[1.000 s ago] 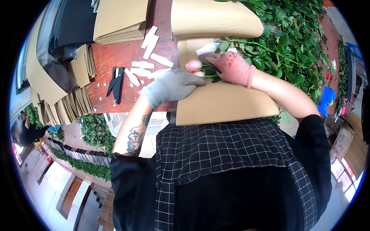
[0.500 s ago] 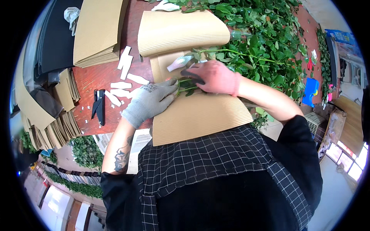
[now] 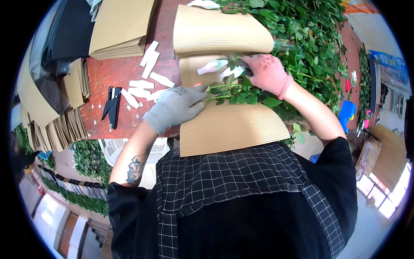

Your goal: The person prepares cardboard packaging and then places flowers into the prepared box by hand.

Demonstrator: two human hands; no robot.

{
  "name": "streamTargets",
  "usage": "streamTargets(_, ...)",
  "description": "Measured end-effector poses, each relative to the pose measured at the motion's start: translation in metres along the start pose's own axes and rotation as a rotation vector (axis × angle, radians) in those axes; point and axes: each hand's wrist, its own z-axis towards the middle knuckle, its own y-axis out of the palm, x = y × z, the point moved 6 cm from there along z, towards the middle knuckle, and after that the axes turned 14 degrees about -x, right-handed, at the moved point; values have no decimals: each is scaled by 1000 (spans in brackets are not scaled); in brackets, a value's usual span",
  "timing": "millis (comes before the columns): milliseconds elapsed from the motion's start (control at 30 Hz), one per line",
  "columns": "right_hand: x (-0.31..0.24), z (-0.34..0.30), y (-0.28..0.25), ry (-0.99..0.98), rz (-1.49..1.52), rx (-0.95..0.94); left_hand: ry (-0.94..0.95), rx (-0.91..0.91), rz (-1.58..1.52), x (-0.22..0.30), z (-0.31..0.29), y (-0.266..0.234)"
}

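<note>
My left hand [image 3: 179, 105], in a grey glove, rests on a sheet of tan corrugated cardboard [image 3: 235, 131]. Its fingers close on the left end of a leafy rose stem [image 3: 243, 93], where a bit of orange-red shows. My right hand [image 3: 269, 75], in a pink glove with a dark patch by the thumb, is up and to the right of it. Its curled fingers pinch a second leafy stem, somewhat blurred. Near those fingers lie pale sleeved flower buds [image 3: 212, 66] on the cardboard. A curled corrugated flap [image 3: 222, 32] rises behind them.
White foam-like sleeves [image 3: 141, 84] and a black stapler [image 3: 113, 107] lie on the red table [image 3: 101, 75] at left. Cardboard stacks [image 3: 123, 28] stand behind them. A heap of leafy stems [image 3: 308, 52] covers the right side, with a blue tool [image 3: 346, 113] beyond.
My right hand has moved away from my left, up and to the right. More leaves now show beside my left fingertips. The whole view has shifted slightly.
</note>
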Motion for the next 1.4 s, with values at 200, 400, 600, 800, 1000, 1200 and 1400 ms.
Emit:
streamTargets(200, 16, 3, -7, -228, 370, -252, -34, -56, 33, -4, 2, 4)
streamTargets(400, -2, -2, -6, -358, 659, -540, -88, -144, 77, 1, 5, 2)
streamTargets(600, -20, 19, 9, -251, 416, -336, -37, -48, 79, -1, 5, 4)
streamTargets(800, -33, 21, 13, -57, 117, -7, -20, -53, 64, 2, 6, 5)
streamTargets(1000, -65, 42, 23, -226, -175, 64, -20, -15, 37, 2, 2, 5)
streamTargets(1200, -62, 41, 43, -232, -134, 135, 5, 60, 3, -1, 2, 8)
streamTargets(1400, -62, 32, 46, -237, -164, 212, 59, 415, -103, -11, -7, -16)
